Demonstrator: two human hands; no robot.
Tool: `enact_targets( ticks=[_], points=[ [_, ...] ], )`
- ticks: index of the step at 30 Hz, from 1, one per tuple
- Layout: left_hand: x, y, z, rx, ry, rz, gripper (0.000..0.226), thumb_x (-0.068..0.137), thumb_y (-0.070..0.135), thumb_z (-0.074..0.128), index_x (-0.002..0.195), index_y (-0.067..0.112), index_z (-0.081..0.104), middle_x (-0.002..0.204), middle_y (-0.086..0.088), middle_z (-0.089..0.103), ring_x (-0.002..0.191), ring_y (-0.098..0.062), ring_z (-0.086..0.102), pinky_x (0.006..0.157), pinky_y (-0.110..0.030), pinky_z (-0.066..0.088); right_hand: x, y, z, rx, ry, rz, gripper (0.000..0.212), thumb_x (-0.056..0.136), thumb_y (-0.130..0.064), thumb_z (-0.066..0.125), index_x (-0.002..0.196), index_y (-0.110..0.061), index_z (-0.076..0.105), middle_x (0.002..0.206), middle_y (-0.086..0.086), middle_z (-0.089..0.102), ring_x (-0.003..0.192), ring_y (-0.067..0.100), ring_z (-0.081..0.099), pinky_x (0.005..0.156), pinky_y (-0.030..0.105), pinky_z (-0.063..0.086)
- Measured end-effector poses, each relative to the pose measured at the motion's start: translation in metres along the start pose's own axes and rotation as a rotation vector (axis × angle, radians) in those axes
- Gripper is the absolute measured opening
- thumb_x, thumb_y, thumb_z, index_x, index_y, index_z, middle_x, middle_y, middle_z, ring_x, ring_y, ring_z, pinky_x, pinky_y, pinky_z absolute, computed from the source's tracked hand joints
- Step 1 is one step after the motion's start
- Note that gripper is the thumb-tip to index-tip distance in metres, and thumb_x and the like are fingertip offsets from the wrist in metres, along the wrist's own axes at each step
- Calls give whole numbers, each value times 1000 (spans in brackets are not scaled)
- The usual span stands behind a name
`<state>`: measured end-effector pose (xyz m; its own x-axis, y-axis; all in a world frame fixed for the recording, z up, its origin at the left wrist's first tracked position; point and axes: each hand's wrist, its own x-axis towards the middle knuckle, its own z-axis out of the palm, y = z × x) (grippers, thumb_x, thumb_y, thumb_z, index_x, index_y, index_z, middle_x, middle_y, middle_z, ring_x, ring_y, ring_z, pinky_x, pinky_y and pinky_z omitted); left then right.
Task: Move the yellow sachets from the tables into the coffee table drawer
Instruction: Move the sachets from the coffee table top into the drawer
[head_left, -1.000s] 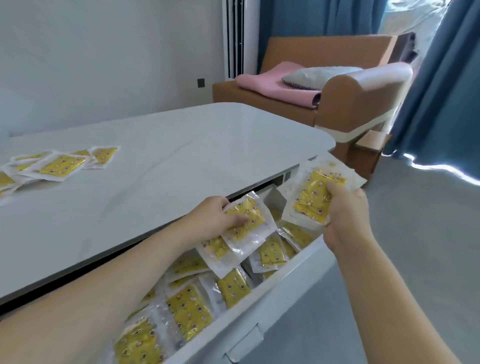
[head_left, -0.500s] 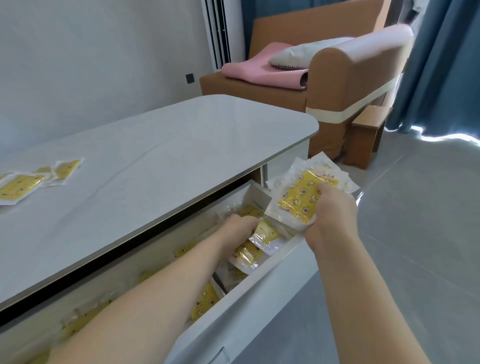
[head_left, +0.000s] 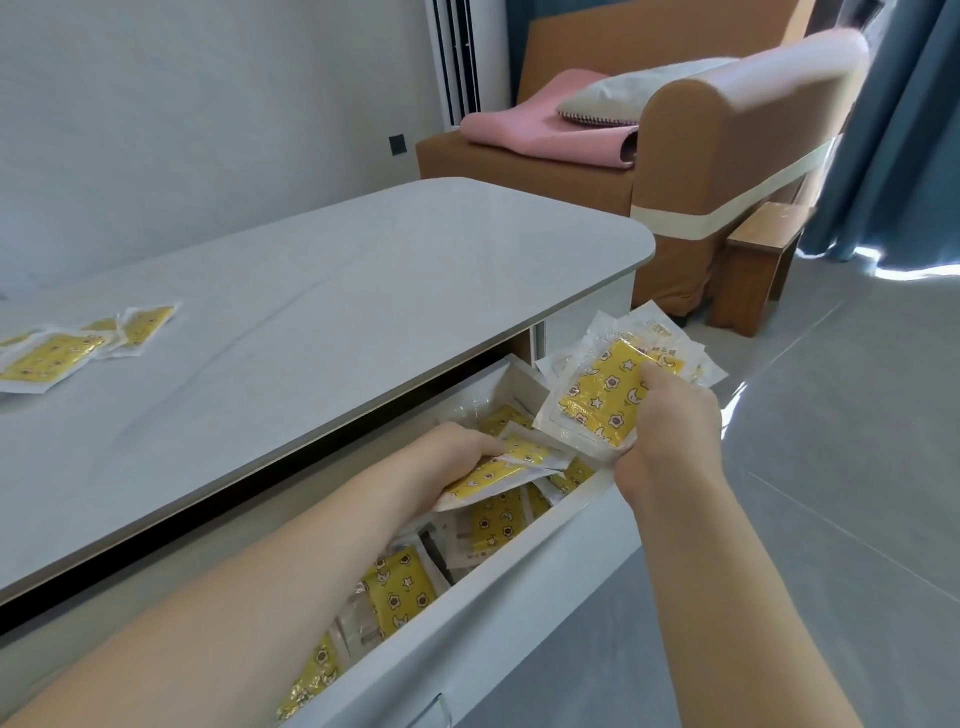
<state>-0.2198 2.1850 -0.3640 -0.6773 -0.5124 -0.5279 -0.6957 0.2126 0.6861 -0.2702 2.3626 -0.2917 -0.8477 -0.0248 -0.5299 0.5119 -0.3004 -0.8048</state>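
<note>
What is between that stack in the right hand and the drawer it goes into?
Nothing visible. The right hand holds the stack just above the open drawer, whose far end lies uncovered below it. The left hand holds sachets inside, off to one side.

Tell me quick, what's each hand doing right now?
Left hand: holding sachets down inside the drawer.
Right hand: gripping a stack of sachets above the drawer.

Coffee table (head_left: 363, 291): pale grey top with rounded corner. Loose yellow sachets (head_left: 78, 345) lie directly on its far-left area, overlapping. Open white drawer (head_left: 483, 613) beneath the near edge holds further sachets in the drawer (head_left: 397, 584), piled.
</note>
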Motion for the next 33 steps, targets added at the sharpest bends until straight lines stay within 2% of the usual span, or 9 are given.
enact_targets(
  ticks=[2, 6, 12, 15, 17, 19, 23, 29, 33],
  points=[
    [-3, 2, 6, 110, -2, 92, 29, 90, 40, 63, 79, 13, 65, 69, -1, 64, 59, -15, 59, 57, -26, 47, -1, -1, -1, -7, 7, 12, 36, 99, -30, 55, 134, -28, 47, 88, -7, 60, 69, 10, 61, 48, 25, 49],
    [-6, 2, 25, 396, -24, 261, 40, 96, 35, 49, 59, 20, 41, 54, 3, 38, 49, -16, 37, 51, -25, 28, -5, -2, 1, -11, 1, 29, 41, 99, -32, 55, 138, -28, 44, 87, -7, 56, 71, 10, 58, 49, 26, 44],
    [-8, 14, 22, 629, -163, 182, 29, 88, 42, 53, 69, 20, 52, 68, 2, 48, 59, -16, 45, 59, -28, 35, -7, -2, 2, -13, -13, 21, 38, 100, -30, 53, 137, -27, 44, 86, -6, 55, 71, 10, 56, 51, 26, 43],
    [-6, 15, 20, 739, -183, 212, 41, 87, 57, 57, 72, 19, 57, 70, 3, 54, 62, -14, 50, 62, -28, 39, -8, 1, 5, 3, -36, 14, 37, 100, -28, 53, 136, -27, 44, 89, -4, 58, 77, 14, 61, 55, 30, 51],
    [-8, 18, 17, 820, -194, 221, 56, 87, 68, 50, 89, 15, 67, 84, 1, 63, 72, -15, 57, 73, -32, 45, -9, 2, 6, 0, -41, 10, 38, 100, -28, 53, 136, -27, 43, 90, -4, 57, 80, 15, 61, 57, 31, 52],
    [-14, 23, 8, 814, -208, 179, 56, 92, 66, 40, 94, 17, 66, 92, -1, 63, 76, -15, 58, 80, -35, 45, -9, 0, 6, -18, -37, 5, 37, 100, -27, 53, 136, -27, 42, 88, -5, 55, 74, 12, 57, 51, 28, 47],
    [-26, 26, -17, 558, -274, 71, 31, 95, 37, 42, 78, 16, 57, 73, -2, 56, 51, -11, 47, 54, -23, 40, -8, 0, 6, -24, -29, -1, 38, 100, -27, 53, 136, -25, 44, 89, -5, 56, 75, 12, 59, 55, 30, 48],
    [-11, 11, -20, 636, 78, 149, 22, 93, 16, 39, 73, 16, 49, 65, 0, 39, 52, -14, 36, 49, -26, 29, -10, 0, 7, -45, -18, 1, 38, 101, -27, 52, 137, -26, 43, 88, -5, 56, 68, 10, 56, 45, 26, 46],
    [-22, 17, 1, 635, -33, 176, 22, 92, 17, 40, 75, 14, 53, 66, -1, 46, 52, -15, 41, 48, -23, 33, -11, -1, 7, -66, -12, 4, 37, 101, -28, 51, 137, -27, 43, 85, -6, 54, 65, 9, 56, 28, 13, 37]
  ],
)
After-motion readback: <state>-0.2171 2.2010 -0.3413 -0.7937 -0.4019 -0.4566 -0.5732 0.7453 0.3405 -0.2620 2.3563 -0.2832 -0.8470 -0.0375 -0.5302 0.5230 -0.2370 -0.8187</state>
